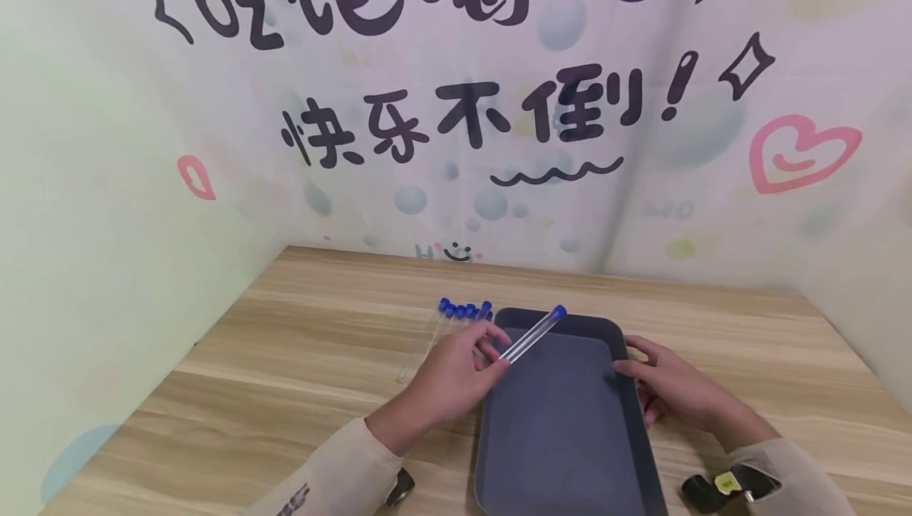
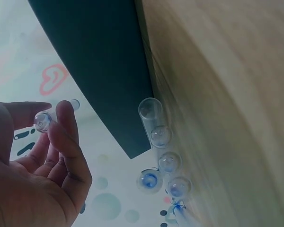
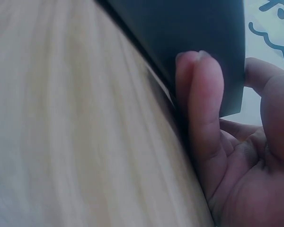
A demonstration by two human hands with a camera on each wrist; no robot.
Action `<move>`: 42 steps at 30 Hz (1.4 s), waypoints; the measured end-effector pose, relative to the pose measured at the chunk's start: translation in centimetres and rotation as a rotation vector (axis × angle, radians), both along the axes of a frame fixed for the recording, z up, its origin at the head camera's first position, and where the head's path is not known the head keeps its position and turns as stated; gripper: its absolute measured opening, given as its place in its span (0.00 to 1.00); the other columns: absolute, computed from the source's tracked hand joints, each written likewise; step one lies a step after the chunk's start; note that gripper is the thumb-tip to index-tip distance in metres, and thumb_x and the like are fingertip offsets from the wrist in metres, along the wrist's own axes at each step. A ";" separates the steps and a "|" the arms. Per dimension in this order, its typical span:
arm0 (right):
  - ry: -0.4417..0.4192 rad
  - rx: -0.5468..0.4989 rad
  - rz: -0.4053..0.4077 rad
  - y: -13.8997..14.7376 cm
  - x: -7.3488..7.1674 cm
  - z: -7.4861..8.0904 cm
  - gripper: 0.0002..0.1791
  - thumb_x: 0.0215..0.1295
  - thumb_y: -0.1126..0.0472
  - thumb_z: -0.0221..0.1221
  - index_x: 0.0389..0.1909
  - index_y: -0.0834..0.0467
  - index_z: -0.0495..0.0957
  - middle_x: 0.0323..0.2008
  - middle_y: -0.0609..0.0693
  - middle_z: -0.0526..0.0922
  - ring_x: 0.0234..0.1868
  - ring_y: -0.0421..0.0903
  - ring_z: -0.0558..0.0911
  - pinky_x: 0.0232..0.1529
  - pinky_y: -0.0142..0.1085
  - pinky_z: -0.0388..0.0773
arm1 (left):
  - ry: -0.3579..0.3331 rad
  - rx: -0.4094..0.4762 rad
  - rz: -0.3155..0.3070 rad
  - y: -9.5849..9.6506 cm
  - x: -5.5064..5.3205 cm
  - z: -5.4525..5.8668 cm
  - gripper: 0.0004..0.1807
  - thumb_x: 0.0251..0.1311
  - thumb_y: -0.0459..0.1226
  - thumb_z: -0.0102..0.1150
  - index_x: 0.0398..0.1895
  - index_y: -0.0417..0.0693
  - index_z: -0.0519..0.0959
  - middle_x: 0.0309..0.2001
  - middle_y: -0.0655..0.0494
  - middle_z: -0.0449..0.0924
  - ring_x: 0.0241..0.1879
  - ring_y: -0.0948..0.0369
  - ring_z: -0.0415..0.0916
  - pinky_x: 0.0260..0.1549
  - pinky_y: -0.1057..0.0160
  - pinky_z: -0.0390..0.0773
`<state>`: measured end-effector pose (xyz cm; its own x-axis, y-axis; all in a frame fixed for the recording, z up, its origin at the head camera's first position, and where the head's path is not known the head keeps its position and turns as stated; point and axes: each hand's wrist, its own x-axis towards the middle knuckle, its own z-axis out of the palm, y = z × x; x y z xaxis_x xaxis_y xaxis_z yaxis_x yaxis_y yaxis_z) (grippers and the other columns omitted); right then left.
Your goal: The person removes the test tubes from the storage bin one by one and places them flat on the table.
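My left hand (image 1: 456, 369) pinches a clear test tube (image 1: 536, 334) with a blue cap between thumb and fingers. The tube slants above the left part of a dark grey tray (image 1: 556, 437), cap end up and away. In the left wrist view the tube's rounded bottom (image 2: 42, 122) points at the camera. My right hand (image 1: 677, 385) grips the tray's right side, thumb over the rim; its fingers (image 3: 206, 99) lie on the outer wall in the right wrist view. Several more blue-capped test tubes (image 1: 450, 311) lie left of the tray, partly hidden by my left hand.
The tray stands on a wood-grain table (image 1: 285, 358). A printed cloth wall (image 1: 456, 207) with lettering rises behind the table's far edge, and pale walls flank both sides. A dark wrist device (image 1: 730, 488) sits by the right sleeve.
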<state>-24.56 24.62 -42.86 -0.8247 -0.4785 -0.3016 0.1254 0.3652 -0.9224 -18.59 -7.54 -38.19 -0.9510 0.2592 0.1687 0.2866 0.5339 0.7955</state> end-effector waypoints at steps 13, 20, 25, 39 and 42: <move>-0.002 -0.010 -0.004 0.1 0.0 -0.1 0.35 0.68 0.50 0.48 0.70 0.53 0.43 0.18 0.50 0.78 0.15 0.42 0.76 0.18 0.42 0.78 | 0.014 -0.101 0.086 -0.4 -0.2 0.5 0.12 0.56 0.42 0.59 0.44 0.57 0.74 0.30 0.65 0.76 0.22 0.68 0.72 0.19 0.68 0.73; -0.001 -0.002 -0.004 0.0 0.1 0.0 0.36 0.68 0.50 0.48 0.70 0.54 0.41 0.18 0.50 0.78 0.15 0.43 0.76 0.19 0.42 0.78 | 0.039 -0.158 0.135 -0.8 -0.4 0.7 0.13 0.56 0.43 0.58 0.44 0.58 0.74 0.29 0.68 0.77 0.19 0.69 0.72 0.17 0.67 0.71; -0.003 -0.006 0.003 0.0 0.1 0.1 0.36 0.68 0.50 0.48 0.70 0.54 0.41 0.18 0.50 0.78 0.15 0.43 0.76 0.19 0.42 0.78 | 0.058 -0.200 0.166 -1.0 -0.4 0.8 0.11 0.56 0.43 0.58 0.43 0.61 0.74 0.28 0.69 0.78 0.17 0.69 0.70 0.16 0.67 0.70; -0.011 -0.023 0.014 0.1 0.2 0.1 0.36 0.69 0.50 0.47 0.70 0.54 0.41 0.21 0.51 0.80 0.16 0.42 0.77 0.19 0.43 0.78 | 0.078 -0.300 0.223 -1.7 -0.9 0.8 0.08 0.56 0.45 0.57 0.39 0.61 0.74 0.27 0.69 0.78 0.18 0.69 0.70 0.15 0.66 0.69; -0.016 -0.023 0.013 0.2 0.1 0.1 0.36 0.69 0.50 0.47 0.70 0.54 0.40 0.22 0.51 0.80 0.17 0.42 0.77 0.20 0.43 0.78 | 0.072 -0.295 0.228 -1.9 -1.0 0.8 0.09 0.56 0.45 0.57 0.39 0.60 0.74 0.28 0.68 0.78 0.18 0.69 0.70 0.14 0.66 0.69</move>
<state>-24.41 24.77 -42.74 -0.8134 -0.4963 -0.3034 0.1357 0.3452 -0.9286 -19.63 -9.41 -37.37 -0.9782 0.0901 0.1873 0.1842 0.7934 0.5801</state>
